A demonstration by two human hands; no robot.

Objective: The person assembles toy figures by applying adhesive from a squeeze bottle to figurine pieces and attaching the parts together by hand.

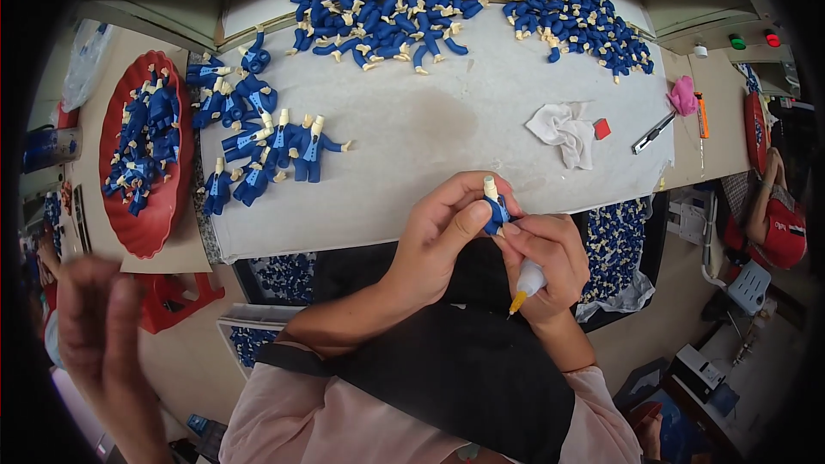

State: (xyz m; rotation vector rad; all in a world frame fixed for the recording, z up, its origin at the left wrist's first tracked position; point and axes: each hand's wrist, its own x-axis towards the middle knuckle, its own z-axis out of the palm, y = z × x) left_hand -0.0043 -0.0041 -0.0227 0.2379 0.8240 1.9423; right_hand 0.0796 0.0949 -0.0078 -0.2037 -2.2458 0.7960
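A small blue figure body with a cream neck [491,186] is pinched between the thumb and fingers of my left hand [438,228]. My right hand [550,258] meets it at the figure's lower side, its thumb and fingertip pressed there. Whether a small arm piece is between those fingertips is hidden. Tucked in the same right hand is a white glue bottle [532,277] with a yellow nozzle, pointing down toward me. Both hands are held over the near edge of the white-covered table [369,180].
Blue figure bodies [279,142] lie at the left, beside a red scalloped tray [176,198] of more. Piles of blue arms [378,13] fill the back. A cloth [571,133], red block [602,129] and box cutter [655,132] lie right. Another person's blurred hand [103,335] is at lower left.
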